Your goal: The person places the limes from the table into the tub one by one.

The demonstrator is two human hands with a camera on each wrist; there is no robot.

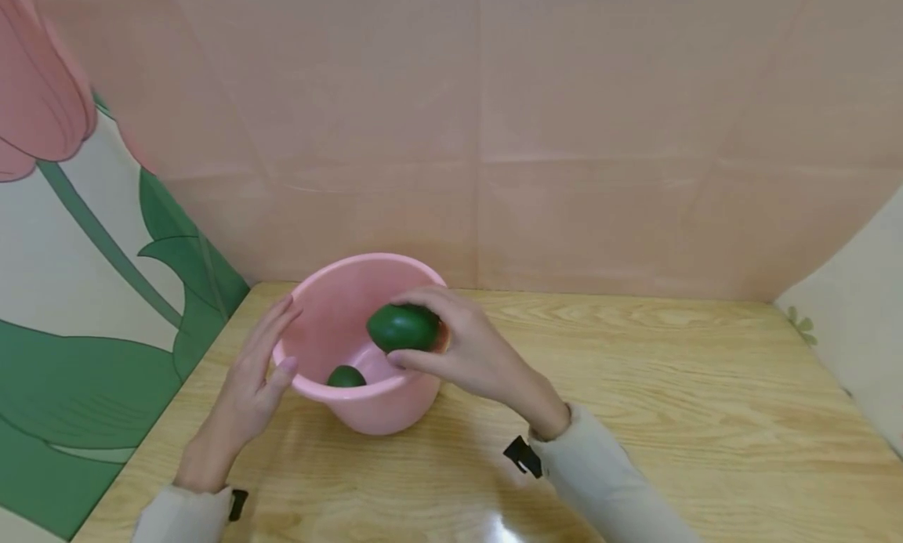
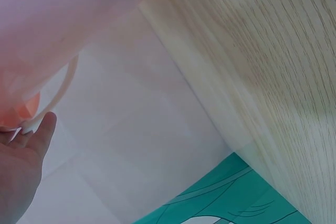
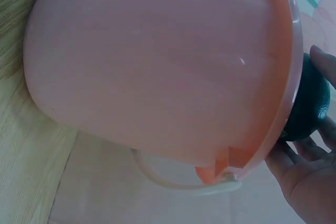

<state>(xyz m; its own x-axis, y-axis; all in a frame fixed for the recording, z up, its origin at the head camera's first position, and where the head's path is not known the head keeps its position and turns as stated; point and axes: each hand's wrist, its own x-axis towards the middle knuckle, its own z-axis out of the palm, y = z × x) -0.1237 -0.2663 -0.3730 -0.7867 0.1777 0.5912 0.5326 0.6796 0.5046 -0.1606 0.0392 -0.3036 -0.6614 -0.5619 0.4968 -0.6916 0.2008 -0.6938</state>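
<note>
A pink bucket (image 1: 384,410) stands upright on the wooden table. My left hand (image 1: 250,371) rests at the left of its rim, fingers fairly straight and thumb tip lying over the edge. Over the right part of the opening, my right hand (image 1: 458,343) holds a glossy dark green fruit (image 1: 402,328) with a pointed end, between thumb and fingers. In the right wrist view this fruit (image 3: 308,100) shows beyond the rim. A second dark green fruit (image 1: 346,376) lies inside the bucket, partly hidden by the front rim.
The wooden table (image 1: 635,402) extends to the right of the bucket. A pale handle (image 3: 178,186) hangs along the bucket's side. Behind stands a pinkish wall covering (image 1: 600,135), and a panel with a printed tulip (image 1: 49,73) borders the left.
</note>
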